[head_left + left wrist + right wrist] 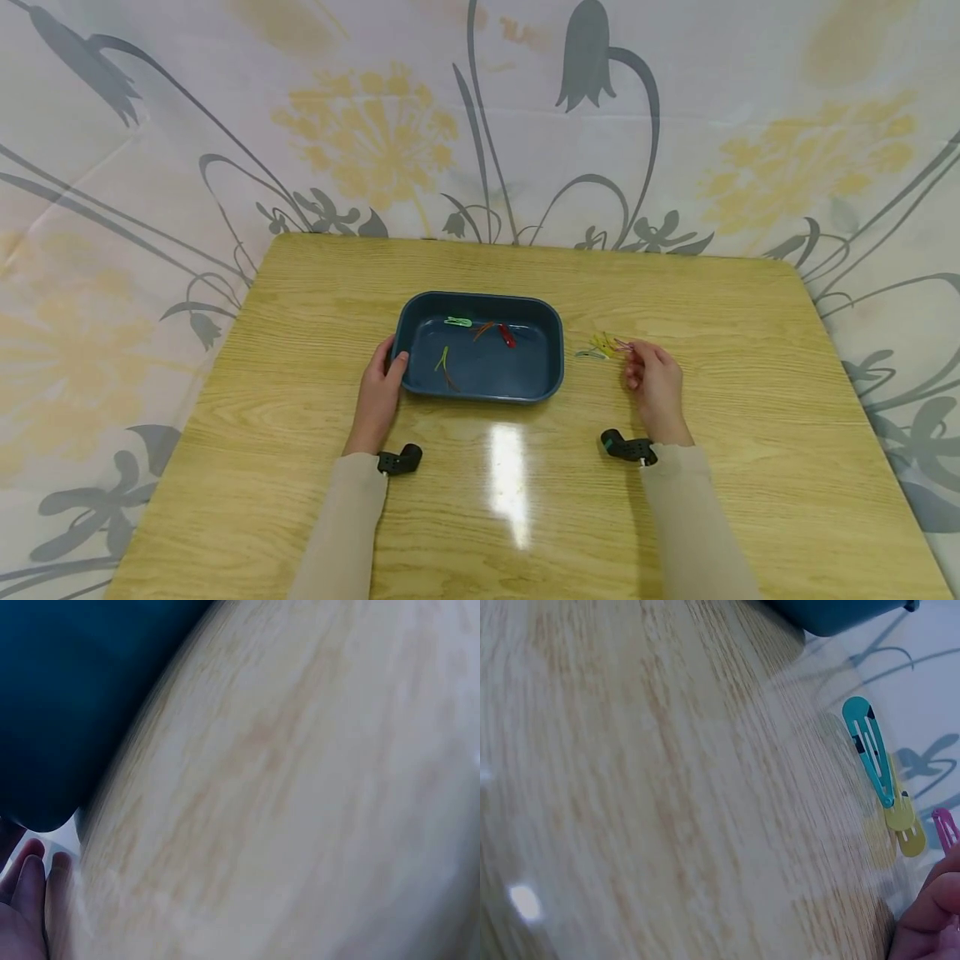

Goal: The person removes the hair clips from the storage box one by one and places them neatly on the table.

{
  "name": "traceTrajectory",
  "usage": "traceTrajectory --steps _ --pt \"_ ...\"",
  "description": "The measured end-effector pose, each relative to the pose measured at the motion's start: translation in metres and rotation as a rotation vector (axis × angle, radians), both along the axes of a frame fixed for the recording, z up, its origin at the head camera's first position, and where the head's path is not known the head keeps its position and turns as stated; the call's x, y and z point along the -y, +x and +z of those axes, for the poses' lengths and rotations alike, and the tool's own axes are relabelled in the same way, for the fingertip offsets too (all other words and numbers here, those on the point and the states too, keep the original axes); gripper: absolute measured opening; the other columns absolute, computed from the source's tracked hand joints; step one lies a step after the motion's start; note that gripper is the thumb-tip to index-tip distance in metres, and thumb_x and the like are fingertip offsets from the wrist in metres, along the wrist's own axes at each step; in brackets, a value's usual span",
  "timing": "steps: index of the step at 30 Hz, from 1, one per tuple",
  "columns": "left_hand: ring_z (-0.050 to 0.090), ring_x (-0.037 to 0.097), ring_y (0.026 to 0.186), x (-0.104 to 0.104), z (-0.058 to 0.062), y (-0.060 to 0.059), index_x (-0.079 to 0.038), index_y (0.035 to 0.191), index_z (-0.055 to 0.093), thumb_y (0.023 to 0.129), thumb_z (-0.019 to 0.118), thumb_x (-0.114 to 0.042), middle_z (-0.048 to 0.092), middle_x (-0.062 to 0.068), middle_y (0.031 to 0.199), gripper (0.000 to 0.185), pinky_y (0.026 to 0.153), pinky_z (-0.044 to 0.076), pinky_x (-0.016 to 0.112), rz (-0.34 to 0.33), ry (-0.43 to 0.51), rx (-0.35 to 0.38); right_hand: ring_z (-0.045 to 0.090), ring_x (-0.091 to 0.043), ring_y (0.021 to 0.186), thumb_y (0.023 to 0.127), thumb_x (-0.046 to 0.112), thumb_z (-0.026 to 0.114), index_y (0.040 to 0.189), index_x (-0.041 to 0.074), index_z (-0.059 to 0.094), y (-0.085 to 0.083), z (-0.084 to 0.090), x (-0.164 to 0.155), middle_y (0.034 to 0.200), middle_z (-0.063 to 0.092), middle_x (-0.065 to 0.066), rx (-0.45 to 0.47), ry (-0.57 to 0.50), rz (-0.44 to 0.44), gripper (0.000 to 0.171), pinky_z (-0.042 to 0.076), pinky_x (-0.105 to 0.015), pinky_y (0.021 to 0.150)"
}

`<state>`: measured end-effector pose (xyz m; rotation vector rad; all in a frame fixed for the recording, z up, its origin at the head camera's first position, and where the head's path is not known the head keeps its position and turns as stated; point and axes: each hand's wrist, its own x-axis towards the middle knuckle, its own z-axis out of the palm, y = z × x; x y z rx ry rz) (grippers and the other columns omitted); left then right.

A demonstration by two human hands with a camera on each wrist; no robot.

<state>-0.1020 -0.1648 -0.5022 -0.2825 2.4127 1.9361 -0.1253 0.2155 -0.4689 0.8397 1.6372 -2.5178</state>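
A dark blue rectangular tub (480, 397) stands on the table with several snap hair clips inside. Among them are a light green clip (457, 322) and a red clip (507, 336). My left hand (380, 385) grips the tub's left side, thumb at the rim and fingers along the outer wall. Right of the tub, my right hand (656, 382) pinches a pink hair clip (943, 825) between thumb and fingers. Close to those fingertips lie a teal clip (869, 747) and yellow clips (901, 816), overlapping each other in the right wrist view.
The wooden table (300, 500) reaches back to a flower-patterned cloth (510, 125), which also hangs at both sides. A black wrist camera (402, 459) sits on the left wrist and another camera (627, 447) on the right.
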Motion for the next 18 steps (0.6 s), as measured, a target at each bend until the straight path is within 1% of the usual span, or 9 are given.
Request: traceTrajectory --steps 6,9,14,18 --pt "0.038 0.011 0.128 0.0003 -0.0005 -0.0004 -0.026 0.139 0.038 0.094 0.044 -0.047 0.040 -0.005 0.141 0.050 0.108 0.031 0.036 -0.008 -0.002 0.013 0.052 -0.009 0.056 0.096 0.016 0.049 0.111 -0.001 0.051 -0.0023 -0.0073 -0.0045 0.075 0.061 0.000 0.033 -0.014 0.009 0.023 0.038 -0.018 0.044" --pt "0.038 0.012 0.128 0.0005 -0.0012 -0.0004 -0.026 0.139 0.038 0.094 0.044 -0.048 0.040 -0.004 0.141 0.051 0.107 0.031 0.036 -0.006 -0.006 0.007 0.052 -0.008 0.057 0.096 0.017 0.050 0.113 -0.001 0.052 -0.0024 -0.0075 -0.0041 0.078 0.062 0.000 0.040 -0.010 0.015 0.025 0.039 -0.018 0.044" --pt "0.037 0.013 0.130 0.0008 -0.0015 -0.0004 -0.025 0.140 0.037 0.094 0.044 -0.048 0.039 -0.003 0.142 0.052 0.108 0.030 0.038 -0.008 -0.010 -0.006 0.053 -0.008 0.057 0.096 0.019 0.049 0.118 -0.001 0.052 -0.0038 -0.0083 -0.0029 0.080 0.063 0.000 0.050 0.028 0.012 0.030 0.037 -0.017 0.043" --pt "0.037 0.012 0.130 0.0012 0.0027 -0.0005 -0.024 0.140 0.037 0.094 0.045 -0.045 0.039 -0.002 0.142 0.051 0.109 0.029 0.036 -0.013 0.004 0.009 0.053 -0.007 0.056 0.096 0.018 0.048 0.120 0.000 0.051 -0.0057 -0.0097 -0.0020 0.081 0.062 0.001 0.063 0.053 0.001 0.031 0.037 -0.016 0.041"
